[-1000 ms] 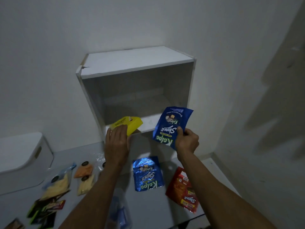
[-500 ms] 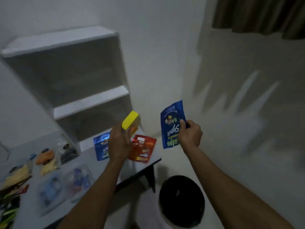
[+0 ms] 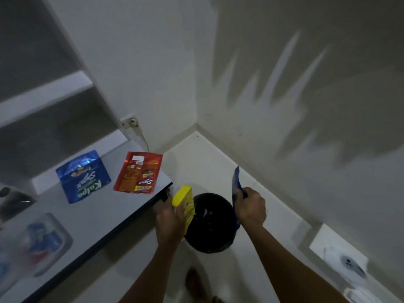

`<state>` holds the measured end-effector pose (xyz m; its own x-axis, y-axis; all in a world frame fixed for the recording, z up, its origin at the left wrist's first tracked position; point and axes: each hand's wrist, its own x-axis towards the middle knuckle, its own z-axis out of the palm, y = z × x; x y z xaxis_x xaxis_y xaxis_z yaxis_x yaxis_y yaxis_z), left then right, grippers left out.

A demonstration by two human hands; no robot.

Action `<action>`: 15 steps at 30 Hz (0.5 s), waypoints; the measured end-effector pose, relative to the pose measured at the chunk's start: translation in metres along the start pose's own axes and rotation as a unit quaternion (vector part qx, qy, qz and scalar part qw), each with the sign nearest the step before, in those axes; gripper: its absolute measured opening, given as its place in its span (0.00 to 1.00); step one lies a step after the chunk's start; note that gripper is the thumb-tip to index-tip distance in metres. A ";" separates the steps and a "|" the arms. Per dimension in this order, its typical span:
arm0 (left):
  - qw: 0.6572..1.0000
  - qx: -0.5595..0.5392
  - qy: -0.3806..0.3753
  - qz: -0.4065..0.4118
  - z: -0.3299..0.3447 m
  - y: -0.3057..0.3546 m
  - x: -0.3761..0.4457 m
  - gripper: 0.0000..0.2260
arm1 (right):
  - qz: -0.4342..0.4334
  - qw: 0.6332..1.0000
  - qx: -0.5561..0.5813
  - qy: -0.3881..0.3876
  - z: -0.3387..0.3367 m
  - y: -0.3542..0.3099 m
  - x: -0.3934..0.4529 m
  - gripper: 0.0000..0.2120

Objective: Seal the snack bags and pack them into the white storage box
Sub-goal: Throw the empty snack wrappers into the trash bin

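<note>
- Head view: the left hand [image 3: 169, 219] holds a yellow box [image 3: 185, 204] with the fingers curled round its lower part. The box stands roughly upright over the left rim of a black bin [image 3: 209, 224].
- Head view: the right hand [image 3: 251, 207] pinches a blue snack bag [image 3: 236, 184], fingers closed on its edge. The bag is seen edge-on and stands nearly vertical over the right rim of the bin.
- Head view: the bin stands on the floor [image 3: 218, 169], in the room corner, just beside the desk [image 3: 105, 217] corner. Both hands are off the desk, above the bin.
- Head view: a second blue snack bag [image 3: 84, 176] lies flat on the desk, printed side up. A red snack bag [image 3: 140, 172] lies just beside it on the right, near the desk edge; the two are apart.
- Head view: clear pouches [image 3: 37, 241] with blue contents lie on the near left of the desk; they are blurred.
- Head view: a white shelf unit [image 3: 43, 95] stands at the back of the desk. A wall socket [image 3: 131, 122] with a cable sits to its right.
- Head view: the white storage box is outside the frame.
</note>
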<state>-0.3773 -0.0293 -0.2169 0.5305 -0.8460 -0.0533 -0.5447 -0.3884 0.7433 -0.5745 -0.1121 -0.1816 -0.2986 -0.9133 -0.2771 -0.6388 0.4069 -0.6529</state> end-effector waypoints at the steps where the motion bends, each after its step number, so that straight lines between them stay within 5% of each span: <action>1: 1.000 -0.003 -0.007 -0.004 0.008 -0.005 0.004 0.13 | 0.008 1.000 -0.009 -0.006 0.009 0.004 0.004 0.11; 15: 0.984 0.019 -0.116 -0.131 0.164 -0.111 0.044 0.21 | 0.091 0.990 -0.072 -0.078 0.166 0.109 0.079 0.10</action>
<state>-0.3996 -0.0827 -0.4112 0.4954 -0.7743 -0.3938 -0.4351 -0.6135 0.6590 -0.5499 -0.1426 -0.3912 -0.3115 -0.8117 -0.4942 -0.6824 0.5529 -0.4782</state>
